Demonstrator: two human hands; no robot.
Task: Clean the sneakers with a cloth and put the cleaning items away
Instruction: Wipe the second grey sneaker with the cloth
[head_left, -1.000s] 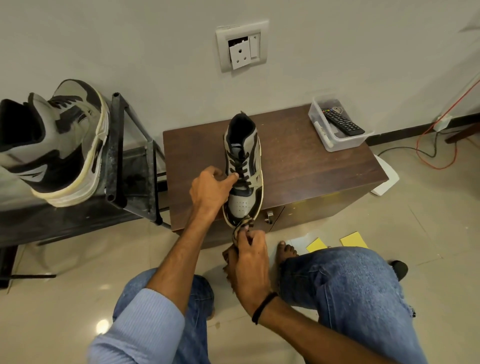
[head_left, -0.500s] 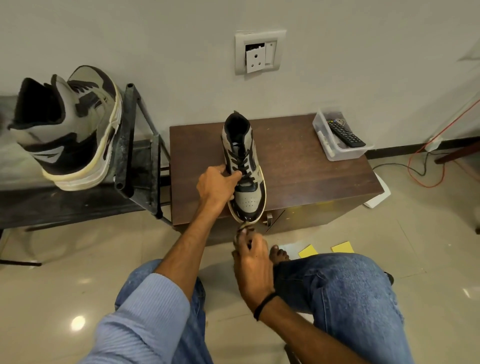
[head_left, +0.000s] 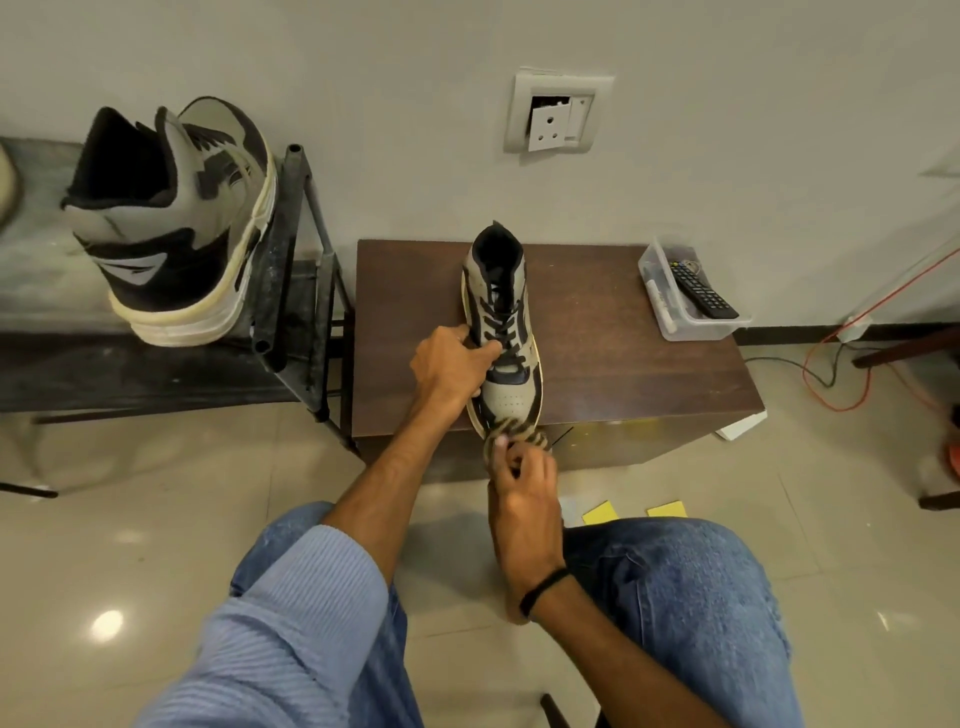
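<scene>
A grey, beige and black high-top sneaker (head_left: 501, 317) stands on the brown low table (head_left: 613, 353), toe toward me at the front edge. My left hand (head_left: 451, 366) grips its left side by the laces. My right hand (head_left: 522, 499) presses a bunched striped cloth (head_left: 514, 434) against the toe. The matching second sneaker (head_left: 171, 218) rests on a dark shelf at the left, heel toward me.
A clear plastic box (head_left: 685, 296) with a remote and a tube sits at the table's back right corner. A black metal rack (head_left: 296, 260) stands between shelf and table. Orange and black cables (head_left: 841, 374) trail on the floor at the right. Yellow notes (head_left: 634, 512) lie by my knees.
My right hand rose from below the table edge, and the striped cloth now touches the sneaker's toe. My left hand has kept its grip on the sneaker's side.
</scene>
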